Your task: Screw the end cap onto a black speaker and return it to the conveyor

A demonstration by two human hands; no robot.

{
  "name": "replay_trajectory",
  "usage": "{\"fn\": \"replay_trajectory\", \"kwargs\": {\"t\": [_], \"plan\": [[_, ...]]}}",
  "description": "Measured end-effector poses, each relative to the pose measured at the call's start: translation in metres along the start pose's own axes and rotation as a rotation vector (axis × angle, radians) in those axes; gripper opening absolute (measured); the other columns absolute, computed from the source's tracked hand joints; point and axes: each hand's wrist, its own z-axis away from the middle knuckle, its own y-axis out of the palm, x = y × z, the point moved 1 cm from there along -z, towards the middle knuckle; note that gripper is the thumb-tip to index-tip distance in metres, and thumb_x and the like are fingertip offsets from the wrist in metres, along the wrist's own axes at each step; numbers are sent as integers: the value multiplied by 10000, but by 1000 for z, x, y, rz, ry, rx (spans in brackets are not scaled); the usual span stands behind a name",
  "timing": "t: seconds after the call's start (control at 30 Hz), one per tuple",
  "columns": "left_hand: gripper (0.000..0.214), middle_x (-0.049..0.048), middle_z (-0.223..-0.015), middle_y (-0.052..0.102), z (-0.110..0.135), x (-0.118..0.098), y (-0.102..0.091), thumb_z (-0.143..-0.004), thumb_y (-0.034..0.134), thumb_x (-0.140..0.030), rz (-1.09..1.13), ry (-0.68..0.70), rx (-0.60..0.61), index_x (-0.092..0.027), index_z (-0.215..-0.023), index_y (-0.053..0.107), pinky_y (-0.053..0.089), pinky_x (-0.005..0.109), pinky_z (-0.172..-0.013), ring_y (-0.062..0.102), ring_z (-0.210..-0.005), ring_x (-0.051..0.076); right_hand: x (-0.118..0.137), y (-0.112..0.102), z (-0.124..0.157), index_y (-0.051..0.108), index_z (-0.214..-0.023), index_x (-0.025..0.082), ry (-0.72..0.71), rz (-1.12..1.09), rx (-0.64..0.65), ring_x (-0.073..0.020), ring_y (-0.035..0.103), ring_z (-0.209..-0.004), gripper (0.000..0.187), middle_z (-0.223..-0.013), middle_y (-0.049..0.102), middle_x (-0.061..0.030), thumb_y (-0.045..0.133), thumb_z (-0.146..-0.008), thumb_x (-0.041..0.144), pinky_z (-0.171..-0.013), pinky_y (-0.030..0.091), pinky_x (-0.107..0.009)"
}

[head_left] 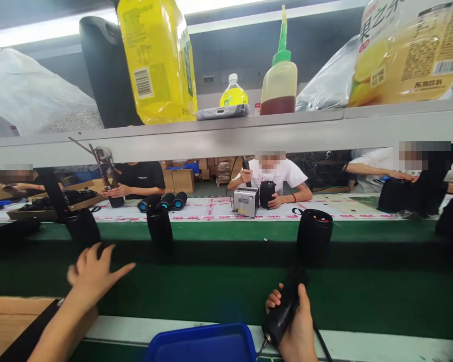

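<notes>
My left hand (92,274) is stretched out over the green conveyor belt (226,291), fingers spread and holding nothing. It reaches toward a black cylindrical speaker (83,229) standing on the belt. My right hand (292,322) is wrapped round a black electric screwdriver (283,311), its bit pointing down at the near edge and its cable trailing to the right. Two more black cylinders stand on the belt, one at the middle (160,226) and one at the right (314,236).
A blue plastic bin (202,344) sits at the near edge beside a cardboard box (7,322). Across the belt several people work at a table with speakers and a grey metal box (246,201). An overhead shelf (226,131) carries bottles, a phone and bags.
</notes>
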Motion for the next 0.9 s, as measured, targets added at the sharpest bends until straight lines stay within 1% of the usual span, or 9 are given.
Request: {"fn": "replay_trajectory", "kwargs": {"t": [0.03,0.1,0.23,0.4,0.53,0.63,0.73,0.83,0.9], "plan": [[598,140,-1523,366,-11,-19,4,-866,692,-481,27,23,-12,-174,-1347,514,315,609,-1118,331,-1403,375,0,0,0,510,-921,126,2,2,-3,-88,400,-570,427,-720,399,13,490,-1026,539,-504,381,-180],[552,131,-1447,457,-36,-57,15,-906,642,-476,93,43,-15,-184,-1353,501,439,553,-1029,483,-1282,336,0,1,1,508,-920,127,7,3,-1,-90,402,-572,425,-721,400,12,491,-1025,539,-507,383,-182],[453,118,-1347,542,-74,-108,43,-945,614,-406,199,74,-26,-181,-1327,522,504,508,-961,577,-1164,286,1,1,1,514,-935,126,7,-7,7,-90,402,-572,426,-725,404,11,483,-1029,541,-508,383,-183],[388,100,-1229,608,-76,-126,66,-947,616,-397,336,63,-81,-162,-1251,566,530,467,-914,619,-1075,252,0,1,1,510,-931,126,-16,2,10,-86,395,-560,436,-716,400,15,475,-1032,549,-499,374,-180],[361,98,-1218,612,-64,-129,66,-941,627,-386,425,14,-126,-157,-1217,584,529,467,-914,619,-1072,251,1,0,-1,513,-935,127,-26,27,17,-91,410,-569,442,-716,405,14,477,-1029,557,-506,388,-185],[316,91,-1198,625,-50,-129,56,-936,638,-364,492,11,-135,-150,-1167,610,527,466,-921,620,-1078,249,1,-1,-3,519,-941,124,-34,27,27,-91,418,-574,438,-721,412,12,485,-1029,552,-512,398,-187],[287,82,-1140,642,-25,-133,34,-939,636,-359,594,12,-134,-142,-1125,620,541,442,-886,637,-1018,229,0,0,-4,523,-936,119,-29,12,44,-90,429,-584,420,-735,429,8,508,-1027,529,-518,407,-184],[283,50,-983,658,16,-140,-8,-926,644,-389,748,63,-113,-136,-1050,620,559,382,-785,651,-863,189,0,0,-2,524,-928,117,-20,-6,63,-88,431,-585,402,-738,434,7,517,-1030,505,-519,410,-181],[338,18,-860,653,56,-144,-45,-843,714,-451,869,163,-79,-150,-955,608,559,328,-690,647,-762,171,1,0,0,524,-925,116,-15,-16,73,-88,430,-584,398,-736,431,8,512,-1033,499,-519,410,-181]]}}
